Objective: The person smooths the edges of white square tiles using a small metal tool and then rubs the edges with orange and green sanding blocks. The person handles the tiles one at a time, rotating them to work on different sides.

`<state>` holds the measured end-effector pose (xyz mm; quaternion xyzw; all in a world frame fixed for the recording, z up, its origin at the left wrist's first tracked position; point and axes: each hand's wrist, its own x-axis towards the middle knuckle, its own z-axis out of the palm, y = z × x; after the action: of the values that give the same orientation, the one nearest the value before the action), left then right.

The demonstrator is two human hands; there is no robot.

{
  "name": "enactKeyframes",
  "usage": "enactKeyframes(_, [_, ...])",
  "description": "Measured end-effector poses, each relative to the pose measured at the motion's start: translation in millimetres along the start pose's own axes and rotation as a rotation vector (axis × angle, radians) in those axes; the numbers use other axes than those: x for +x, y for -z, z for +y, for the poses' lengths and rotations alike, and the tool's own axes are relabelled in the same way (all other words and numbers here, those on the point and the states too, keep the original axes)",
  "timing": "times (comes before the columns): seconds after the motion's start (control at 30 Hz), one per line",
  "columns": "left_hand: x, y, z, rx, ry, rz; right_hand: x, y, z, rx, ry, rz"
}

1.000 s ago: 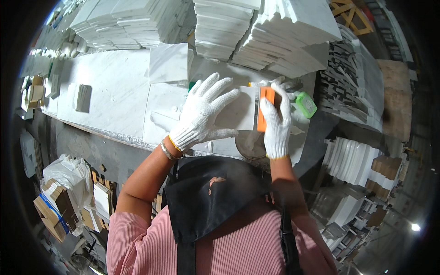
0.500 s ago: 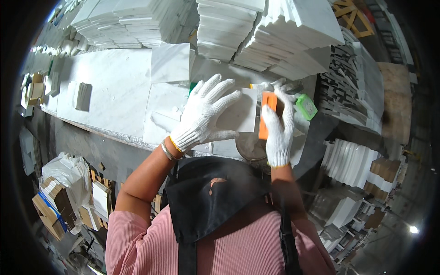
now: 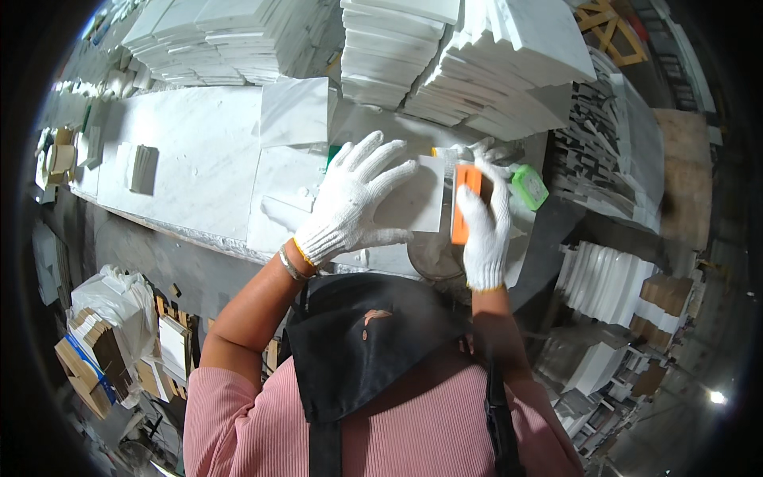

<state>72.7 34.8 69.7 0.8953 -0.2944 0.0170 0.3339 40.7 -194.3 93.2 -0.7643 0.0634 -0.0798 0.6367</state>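
Note:
A pale square stone tile point(image 3: 427, 191) lies under my left hand point(image 3: 358, 191). That hand is gloved in white knit; its fingers are spread over the tile's left part and the thumb is stretched along the near edge. My right hand point(image 3: 486, 230), gloved the same way, grips an orange rectangular block point(image 3: 467, 187) with a groove in its face. The block stands just right of the tile's right edge, with a narrow gap showing. Beneath them is a round dark disc-like thing point(image 3: 433, 258), partly hidden. Its kind is unclear.
Another white glove point(image 3: 449, 157) lies behind the block, and a green case-like object point(image 3: 528, 187) sits to the right. White slabs cover the bench point(image 3: 183, 167). Tall stacks of marble tiles point(image 3: 493, 87) stand at the back; a square tile point(image 3: 294, 113) lies back left.
The orange block and my right hand have shifted very slightly toward me. My left hand keeps its place on the tile.

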Motion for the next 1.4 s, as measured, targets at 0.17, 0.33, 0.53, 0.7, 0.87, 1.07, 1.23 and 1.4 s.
enactKeyframes(0.17, [3, 4, 2, 0.012, -0.005, -0.023, 9, -20, 15, -0.190, 0.096, 0.057])
enactKeyframes(0.33, [2, 4, 1, 0.029, -0.016, -0.026, 49, -25, 8, 0.037, -0.054, 0.063])
enactKeyframes(0.53, [2, 5, 2, 0.002, -0.003, -0.013, -11, -6, -6, -0.117, -0.055, -0.036])
enactKeyframes(0.7, [3, 7, 3, 0.022, -0.023, -0.016, 42, -21, 15, -0.114, 0.019, 0.027])
enactKeyframes(0.87, [3, 6, 2, 0.015, -0.019, -0.015, 55, -5, 17, 0.230, -0.189, 0.024])
enactKeyframes(1.07, [0, 4, 1, -0.002, -0.009, 0.002, 9, -20, 2, -0.080, 0.042, 0.029])
enactKeyframes(1.23, [2, 6, 1, -0.003, -0.032, 0.000, 42, -20, 13, -0.018, -0.105, 0.025])
enactKeyframes(1.4, [0, 3, -1, 0.022, -0.027, 0.006, 6, -15, 7, -0.170, 0.127, -0.033])
